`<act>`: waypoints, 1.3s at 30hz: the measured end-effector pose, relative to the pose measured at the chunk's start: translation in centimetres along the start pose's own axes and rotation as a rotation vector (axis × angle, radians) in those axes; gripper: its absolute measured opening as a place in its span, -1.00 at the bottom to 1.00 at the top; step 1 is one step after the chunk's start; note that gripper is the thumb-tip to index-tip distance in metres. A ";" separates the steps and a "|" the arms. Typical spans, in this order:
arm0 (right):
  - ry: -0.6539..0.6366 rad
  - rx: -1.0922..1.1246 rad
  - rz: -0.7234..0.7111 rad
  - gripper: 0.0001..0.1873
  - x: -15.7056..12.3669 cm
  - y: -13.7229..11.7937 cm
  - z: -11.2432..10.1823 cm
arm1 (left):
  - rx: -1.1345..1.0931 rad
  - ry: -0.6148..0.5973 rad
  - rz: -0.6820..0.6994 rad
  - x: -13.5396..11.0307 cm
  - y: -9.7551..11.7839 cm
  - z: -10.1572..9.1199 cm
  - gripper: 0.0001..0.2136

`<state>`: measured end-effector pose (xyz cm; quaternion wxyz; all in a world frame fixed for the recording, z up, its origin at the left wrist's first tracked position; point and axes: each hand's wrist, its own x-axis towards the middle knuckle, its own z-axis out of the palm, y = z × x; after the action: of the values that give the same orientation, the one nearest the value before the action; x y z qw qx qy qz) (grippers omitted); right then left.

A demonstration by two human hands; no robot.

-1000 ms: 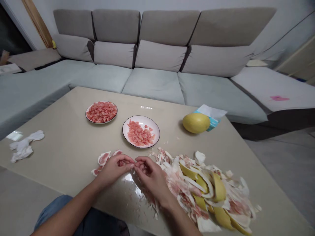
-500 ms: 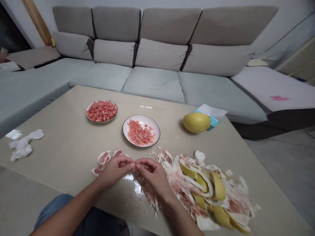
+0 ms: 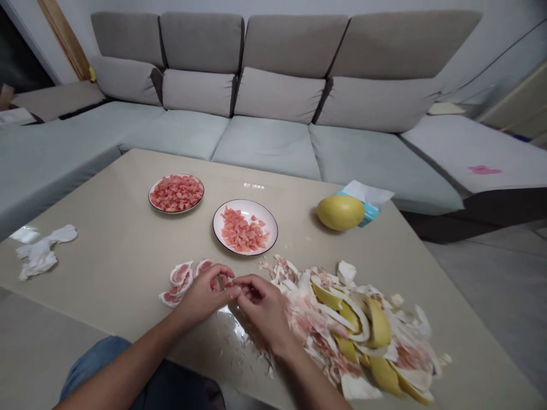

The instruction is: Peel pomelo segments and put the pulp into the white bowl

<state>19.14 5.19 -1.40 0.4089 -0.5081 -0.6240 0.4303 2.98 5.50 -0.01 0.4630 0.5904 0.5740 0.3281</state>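
Fingers (image 3: 251, 280) bent inward, brought tip to tip above the table (image 3: 102, 239), toward its near edge. On the left hand (image 3: 204, 293), forefinger arched over a small gap, thumb stretched toward the opposite fingertips. On the right hand (image 3: 265, 307), a tighter curl, with shadow inside. Perhaps pinching a bit of pink between the tips; too small and hidden to tell whether truly gripped.

Just beside and beyond the left hand, segments (image 3: 183, 274) in a loose cluster, pink with white edges, partly covered. Farther out, ahead of both hands, a white dark-rimmed near plate (image 3: 256, 210) bearing a low heap of pink flesh (image 3: 244, 230). Beyond it and to the left, a far plate (image 3: 176, 212), filled nearly to the rim with more of the same.

Beside the right hand and spreading rightward, a wide pile of peel (image 3: 380, 324): yellow rind, white pith, thin pinkish skins. Between the forearms, small crumbs (image 3: 270, 370) scattered over the glossy top. Beyond the pile, a yellow fruit (image 3: 341, 213) in front of a blue tissue box (image 3: 371, 215). Far to the left, crumpled tissue (image 3: 40, 250). Behind the table, a sofa (image 3: 273, 136).
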 end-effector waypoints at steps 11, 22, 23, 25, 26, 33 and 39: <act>-0.012 0.226 0.188 -0.85 0.5 -0.5 -0.1 | -0.219 -0.025 -0.026 0.4 -0.1 -0.5 -0.76; -0.080 0.327 0.249 -0.80 0.5 -0.2 0.3 | -0.302 0.090 -0.129 0.3 0.2 -0.5 -0.68; -0.083 0.332 0.246 -0.79 0.5 0.0 0.2 | -0.335 0.110 -0.149 0.4 0.1 -0.7 -0.66; -0.057 0.311 0.207 -0.78 0.6 0.5 -0.2 | -0.402 0.134 -0.186 0.5 0.0 -0.9 -0.62; -0.023 0.274 0.164 -0.79 0.8 0.8 -0.5 | -0.430 0.128 -0.199 0.6 0.0 -0.9 -0.60; 0.133 -0.254 -0.318 -0.57 3.5 1.5 -2.4 | -0.559 -0.009 -0.228 0.3 0.3 -0.8 -0.62; 0.021 -0.205 -0.247 -0.79 1.9 0.2 -0.5 | -0.530 0.001 -0.202 0.2 -0.2 -0.6 -0.62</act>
<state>19.37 7.11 -1.31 0.4112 -0.4711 -0.7181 0.3055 2.44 5.77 0.02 0.6313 0.3885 0.5244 0.4189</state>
